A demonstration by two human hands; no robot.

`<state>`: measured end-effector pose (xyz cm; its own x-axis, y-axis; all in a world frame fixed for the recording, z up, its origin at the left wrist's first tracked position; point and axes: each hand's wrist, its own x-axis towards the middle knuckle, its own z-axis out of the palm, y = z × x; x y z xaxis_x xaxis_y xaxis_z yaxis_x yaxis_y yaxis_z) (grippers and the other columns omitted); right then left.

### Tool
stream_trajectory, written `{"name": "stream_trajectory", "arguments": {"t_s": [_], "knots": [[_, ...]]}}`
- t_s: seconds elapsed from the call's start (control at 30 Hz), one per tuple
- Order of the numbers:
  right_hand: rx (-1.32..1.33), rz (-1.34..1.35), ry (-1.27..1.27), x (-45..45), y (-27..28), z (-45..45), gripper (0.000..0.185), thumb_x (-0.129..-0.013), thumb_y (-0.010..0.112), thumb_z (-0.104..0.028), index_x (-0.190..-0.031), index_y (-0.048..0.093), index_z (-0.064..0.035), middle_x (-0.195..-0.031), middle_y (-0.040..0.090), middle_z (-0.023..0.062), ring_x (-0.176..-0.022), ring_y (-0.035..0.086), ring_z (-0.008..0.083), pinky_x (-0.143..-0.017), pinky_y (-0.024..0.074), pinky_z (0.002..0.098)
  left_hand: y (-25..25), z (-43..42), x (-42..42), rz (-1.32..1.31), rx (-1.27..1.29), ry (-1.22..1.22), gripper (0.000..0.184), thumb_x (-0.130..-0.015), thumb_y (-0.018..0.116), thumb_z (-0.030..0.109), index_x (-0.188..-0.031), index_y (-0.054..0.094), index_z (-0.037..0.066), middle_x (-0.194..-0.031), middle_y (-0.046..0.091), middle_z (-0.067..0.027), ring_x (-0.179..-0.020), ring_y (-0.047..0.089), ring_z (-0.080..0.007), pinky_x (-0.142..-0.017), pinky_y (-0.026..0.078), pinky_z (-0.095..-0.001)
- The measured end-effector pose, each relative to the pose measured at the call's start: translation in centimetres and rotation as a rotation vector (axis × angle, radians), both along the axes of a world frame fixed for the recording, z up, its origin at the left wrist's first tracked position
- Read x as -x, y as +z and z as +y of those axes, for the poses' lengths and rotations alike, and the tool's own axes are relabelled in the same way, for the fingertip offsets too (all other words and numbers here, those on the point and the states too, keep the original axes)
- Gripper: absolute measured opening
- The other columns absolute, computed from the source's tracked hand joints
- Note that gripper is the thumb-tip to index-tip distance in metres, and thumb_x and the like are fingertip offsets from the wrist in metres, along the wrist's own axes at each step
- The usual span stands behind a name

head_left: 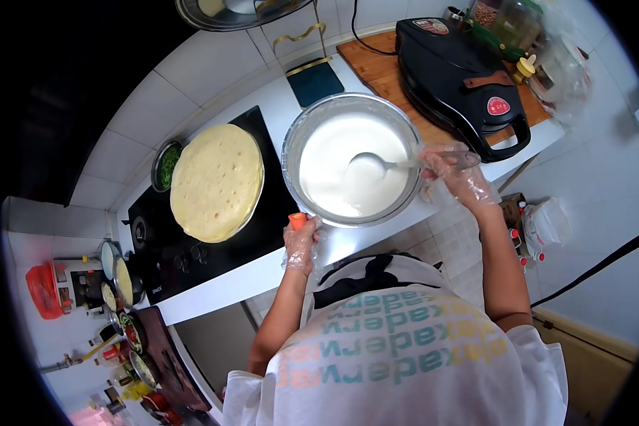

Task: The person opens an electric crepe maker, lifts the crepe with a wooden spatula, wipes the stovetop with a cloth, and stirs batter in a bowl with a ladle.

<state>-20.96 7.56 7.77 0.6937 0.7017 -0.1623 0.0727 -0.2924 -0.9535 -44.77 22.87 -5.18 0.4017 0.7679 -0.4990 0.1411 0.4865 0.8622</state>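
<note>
A large metal bowl [291, 186] of white batter stands on the white counter. My right hand [458, 174], in a clear plastic glove, is closed on the handle of a ladle [368, 165], whose cup rests in the batter. Gloved too, my left hand [301, 245] is closed around an orange object [298, 221] just off the bowl's lower left edge; most of that object is hidden by the fingers. Left of the bowl, a stack of round pale flatbreads [216, 181] lies on a plate over the black stovetop.
A black electric griddle [454, 85], lid down, sits on a wooden board [368, 58] at the back right. Chopped greens fill a small bowl [167, 167] behind the flatbreads. Further left, several dishes stand near a dark board [170, 355]. Jars and plastic bags crowd the right corner.
</note>
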Motion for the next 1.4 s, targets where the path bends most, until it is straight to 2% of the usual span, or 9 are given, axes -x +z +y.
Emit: {"name": "stream_trajectory", "arguments": {"t_s": [0.07,0.2,0.53,0.63,0.73,0.9,1.17,1.27,1.4], "knots": [[0.032,-0.051,-0.041,-0.8,0.7,0.2,0.015,-0.085,0.054,-0.011,-0.089,0.061,0.0019,-0.084,0.061,0.0070,-0.065,0.059,0.0114,-0.057,0.0501,0.0214,0.0,-0.2,0.0,0.027,0.000,0.015,0.016,-0.070,0.065,0.014,-0.079,0.052,0.012,-0.065,0.051,0.0035,-0.048,0.044,-0.0052,-0.044,0.034,-0.0177],[-0.307,-0.115,-0.013,0.0,-3.6,1.8,0.012,-0.083,0.054,-0.006,-0.090,0.061,0.0013,-0.089,0.060,0.0085,-0.072,0.059,0.0105,-0.061,0.0487,0.0194,-0.6,0.0,0.0,-0.006,0.010,-0.003,0.015,-0.070,0.065,0.014,-0.078,0.053,0.011,-0.065,0.051,0.0032,-0.047,0.044,-0.0057,-0.043,0.034,-0.0179],[0.028,0.022,-0.052,-1.5,0.0,-0.4,0.015,-0.083,0.055,-0.009,-0.091,0.060,0.0024,-0.091,0.061,0.0091,-0.076,0.060,0.0116,-0.068,0.0513,0.0210,0.0,-0.1,0.0,-0.025,0.004,0.006,0.017,-0.070,0.065,0.015,-0.081,0.052,0.011,-0.066,0.051,0.0029,-0.049,0.044,-0.0053,-0.044,0.035,-0.0184],[-0.261,-0.031,-0.070,-1.2,-2.5,1.0,0.016,-0.083,0.056,-0.011,-0.091,0.060,0.0020,-0.087,0.061,0.0083,-0.074,0.060,0.0114,-0.069,0.0512,0.0209,-0.2,-0.1,0.0,-0.034,0.030,0.023,0.018,-0.070,0.066,0.015,-0.080,0.052,0.010,-0.066,0.050,0.0022,-0.050,0.044,-0.0060,-0.046,0.035,-0.0200],[-0.287,0.050,-0.015,0.1,-4.2,2.3,0.016,-0.083,0.056,-0.012,-0.090,0.061,0.0018,-0.086,0.061,0.0078,-0.074,0.059,0.0113,-0.067,0.0510,0.0207,-0.2,-0.1,-0.1,-0.014,0.021,0.020,0.018,-0.071,0.066,0.015,-0.080,0.052,0.009,-0.066,0.050,0.0023,-0.049,0.044,-0.0060,-0.046,0.035,-0.0196],[-0.021,0.051,0.038,-0.5,-2.1,0.1,0.021,-0.082,0.059,-0.017,-0.092,0.060,0.0022,-0.081,0.062,0.0069,-0.066,0.059,0.0104,-0.060,0.0502,0.0209,-0.3,0.0,0.0,-0.056,0.013,0.021,0.018,-0.070,0.066,0.015,-0.080,0.052,0.009,-0.065,0.050,0.0024,-0.049,0.044,-0.0061,-0.046,0.034,-0.0202],[-0.209,-0.153,0.008,-0.6,-3.9,2.7,0.021,-0.085,0.053,-0.016,-0.092,0.060,0.0027,-0.085,0.061,0.0075,-0.071,0.061,0.0124,-0.062,0.0496,0.0220,-0.8,0.1,-0.2,-0.038,0.040,0.033,0.018,-0.069,0.066,0.015,-0.079,0.051,0.010,-0.064,0.049,0.0028,-0.049,0.044,-0.0058,-0.046,0.034,-0.0202],[-0.133,0.070,0.045,0.9,-3.6,2.7,0.022,-0.085,0.054,-0.017,-0.093,0.060,0.0027,-0.086,0.062,0.0089,-0.071,0.062,0.0127,-0.063,0.0499,0.0221,-0.5,-0.1,-0.1,-0.047,0.020,0.036,0.018,-0.069,0.066,0.015,-0.078,0.051,0.010,-0.064,0.049,0.0028,-0.049,0.044,-0.0056,-0.046,0.034,-0.0199],[0.055,0.006,0.014,-0.9,-1.1,0.5,0.022,-0.085,0.055,-0.017,-0.096,0.060,0.0018,-0.084,0.063,0.0093,-0.069,0.061,0.0128,-0.060,0.0504,0.0219,0.1,-0.2,-0.1,-0.043,0.049,0.032,0.019,-0.069,0.067,0.016,-0.078,0.051,0.010,-0.064,0.049,0.0028,-0.049,0.044,-0.0057,-0.046,0.034,-0.0202]]}}
